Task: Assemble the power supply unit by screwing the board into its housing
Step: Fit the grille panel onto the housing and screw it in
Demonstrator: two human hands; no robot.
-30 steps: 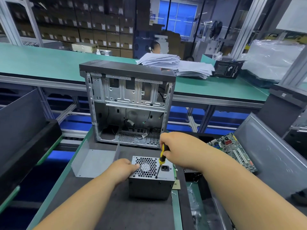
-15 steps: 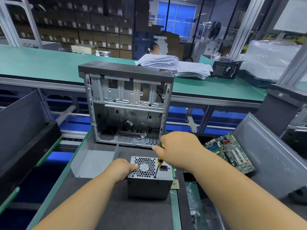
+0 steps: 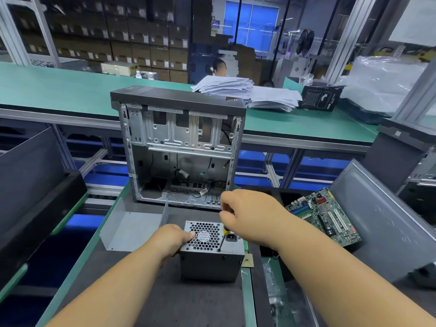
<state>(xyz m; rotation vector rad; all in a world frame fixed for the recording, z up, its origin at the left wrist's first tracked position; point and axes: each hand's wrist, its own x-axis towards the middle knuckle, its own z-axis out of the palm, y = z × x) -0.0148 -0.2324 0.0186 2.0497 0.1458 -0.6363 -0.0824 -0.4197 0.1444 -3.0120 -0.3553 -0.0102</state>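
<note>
Power supply (image 3: 211, 252), a grey sheet-metal box with a honeycomb fan grille on its top face, stands on the dark mat of the desk (image 3: 146, 300) just in front of the open computer case (image 3: 181, 147); the person's left hand (image 3: 173, 239) grips its upper left edge, thumb on the grille, to steady it; the right hand (image 3: 245, 214) has its grip closed round the yellow-and-black handle of a screwdriver (image 3: 223, 239), whose thin dark shaft slants down to a point near the front edge of the top face, beside the black socket. The screw itself is too small to make out. To do this well, the shaft probably wants bringing more upright over the screw, with firm downward pressure, since a slanted tip could slip on smooth painted steel; the left hand should hold the box square so it does not skid. A bent grey metal cover (image 3: 132, 230) lies just left; a green circuit board (image 3: 324, 215) lies well apart to the right.
</note>
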